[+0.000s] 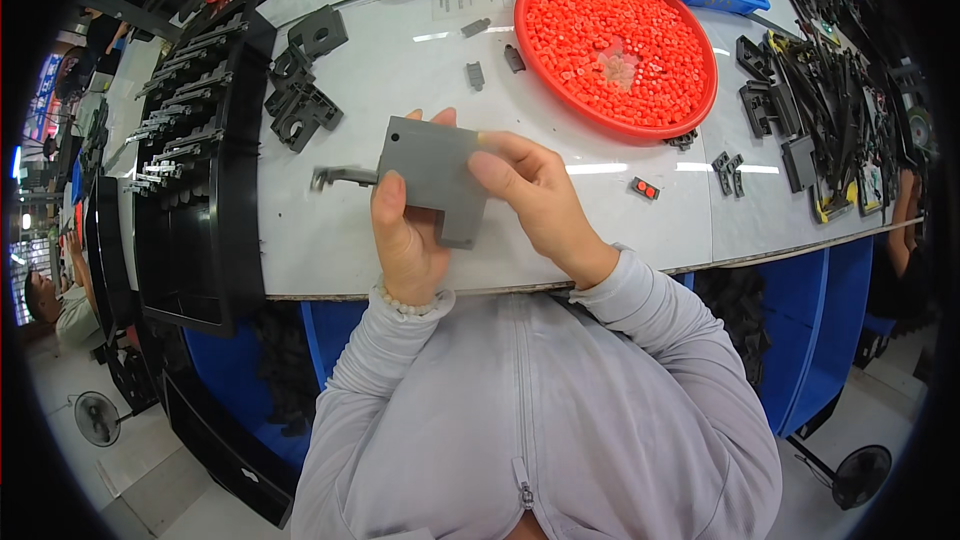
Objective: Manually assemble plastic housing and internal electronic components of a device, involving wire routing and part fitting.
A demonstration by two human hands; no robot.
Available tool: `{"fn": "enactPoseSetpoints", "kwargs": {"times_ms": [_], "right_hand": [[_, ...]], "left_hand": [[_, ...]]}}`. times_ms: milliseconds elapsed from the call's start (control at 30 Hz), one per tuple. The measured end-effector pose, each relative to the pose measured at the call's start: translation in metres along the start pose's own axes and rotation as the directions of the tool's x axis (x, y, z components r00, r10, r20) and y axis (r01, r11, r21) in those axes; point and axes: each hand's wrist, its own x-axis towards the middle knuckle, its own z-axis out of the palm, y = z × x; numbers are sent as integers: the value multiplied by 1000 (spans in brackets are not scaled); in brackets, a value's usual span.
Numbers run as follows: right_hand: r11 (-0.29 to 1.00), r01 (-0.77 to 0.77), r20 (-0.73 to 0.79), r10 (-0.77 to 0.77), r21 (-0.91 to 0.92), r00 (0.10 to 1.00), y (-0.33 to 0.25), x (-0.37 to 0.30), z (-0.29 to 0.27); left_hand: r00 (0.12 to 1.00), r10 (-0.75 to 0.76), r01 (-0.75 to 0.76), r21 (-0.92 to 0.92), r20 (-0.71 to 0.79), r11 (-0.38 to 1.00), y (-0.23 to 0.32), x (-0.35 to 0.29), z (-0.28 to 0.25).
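Note:
Over the near part of the white table, both my hands hold a flat dark grey plastic housing (428, 162) with a small round hole near one corner. My left hand (408, 240) grips its left and lower side, thumb on the face. On the right edge my right hand (535, 195) closes with thumb and forefinger. A thin grey arm-like part (345, 176) sticks out to the left from the housing; its outer end is blurred. Whether it is joined to the housing I cannot tell. The fingers behind the housing are mostly hidden.
A red round tray (706, 100) of small red pieces stands at the back right. Dark plastic parts (302, 118) lie at left beside a black rack (255, 50). A small block with red dots (645, 189) lies at right, near piled black parts (840, 110). Behind is a blue bin (750, 2).

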Motion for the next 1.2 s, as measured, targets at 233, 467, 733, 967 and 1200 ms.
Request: {"fn": "enactPoseSetpoints", "kwargs": {"times_ms": [233, 467, 733, 967, 1200], "right_hand": [[790, 349, 132, -329, -503, 935, 0, -5, 10], [763, 284, 109, -272, -581, 956, 3, -3, 12], [875, 254, 263, -153, -412, 953, -2, -6, 8], [850, 275, 291, -152, -448, 945, -2, -15, -3], [874, 196, 245, -92, -445, 965, -1, -18, 0]], "left_hand": [[976, -215, 212, -284, 19, 935, 3, 5, -5], [984, -176, 143, -418, -40, 897, -1, 6, 6], [925, -380, 315, -571, 6, 758, 27, 4, -23], [968, 251, -252, -65, -25, 965, 149, -43, -109], [806, 455, -22, 749, -379, 662, 235, -25, -223]]}}
